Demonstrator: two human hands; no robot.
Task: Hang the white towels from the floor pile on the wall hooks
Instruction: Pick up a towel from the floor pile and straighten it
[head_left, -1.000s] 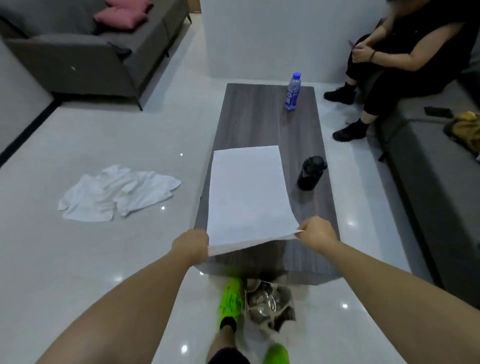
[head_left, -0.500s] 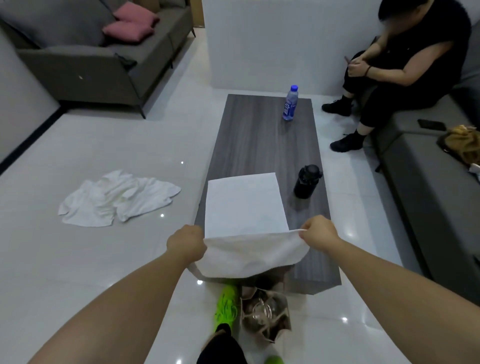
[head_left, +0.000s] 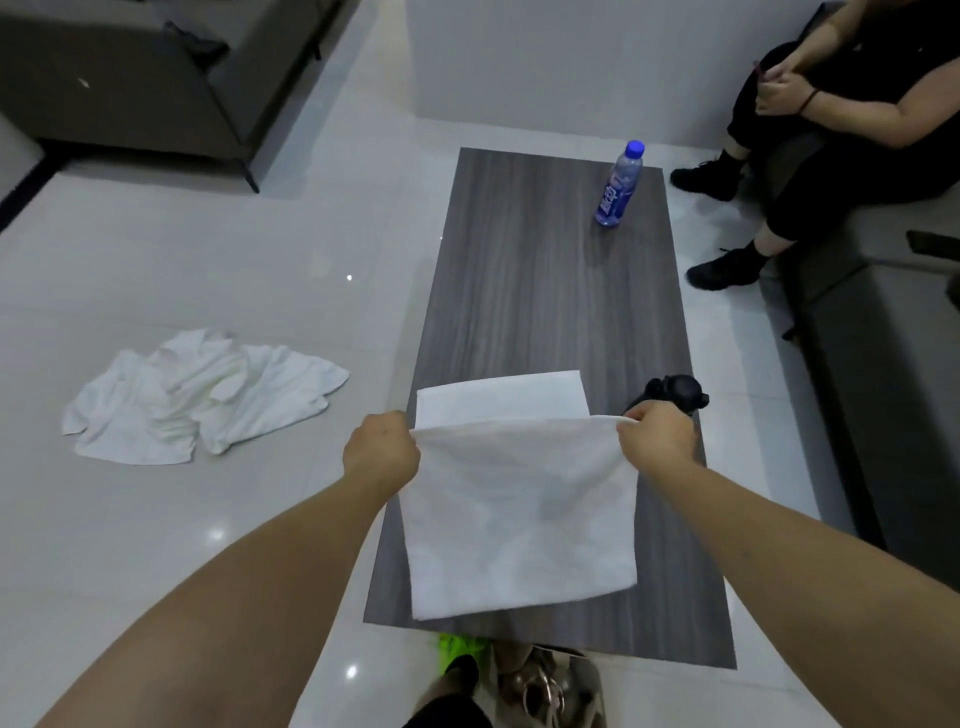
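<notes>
Both hands carried near towel (head_left: 519, 514) edge forward, folding it over far half.

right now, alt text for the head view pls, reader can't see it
Two hands, left hand and right hand, pinch a white towel by its corners over a grey table. A towel pile lies on the floor at left.

Blue-capped water bottle (head_left: 619, 186) upright on table (head_left: 540, 291), seated person (head_left: 841, 119)

Head camera (wide-angle) looks steeply down, close over the table (head_left: 545, 291).
</notes>
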